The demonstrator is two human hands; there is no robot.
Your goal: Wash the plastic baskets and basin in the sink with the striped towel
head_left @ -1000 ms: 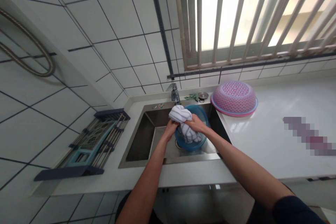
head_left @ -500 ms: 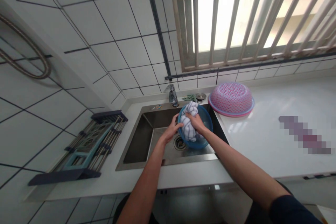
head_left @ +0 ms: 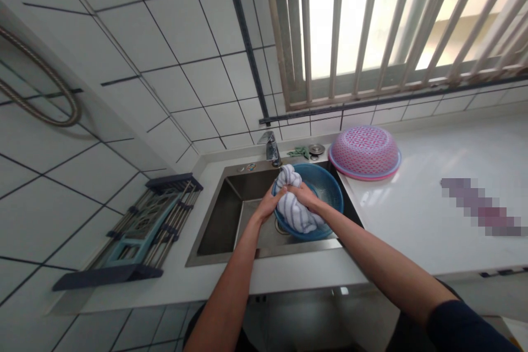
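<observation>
A white cloth with grey stripes (head_left: 297, 215) is bunched up over a blue basin (head_left: 332, 190) in the right part of the sink. My right hand (head_left: 305, 197) is closed around the middle of the cloth, narrowing it there. At the basin's left side, my left hand (head_left: 268, 204) is closed against the same cloth, its thumb beside my right fingers; most of its other fingers are hidden. One end of the cloth sticks up above my hands, while the wider part hangs into the basin.
The steel sink (head_left: 231, 203) surrounds the basin, with a faucet (head_left: 270, 148) behind it. A green cloth or glove (head_left: 299, 152) and a drain strainer (head_left: 317, 149) lie at the back edge. Pink baskets (head_left: 365, 151) rest upside down on the right; a folding rack (head_left: 138, 231) stands left.
The cloth has shifted left and its lower part has spread toward the front of the basin. My hands have come closer together, and the basin has moved slightly right.
</observation>
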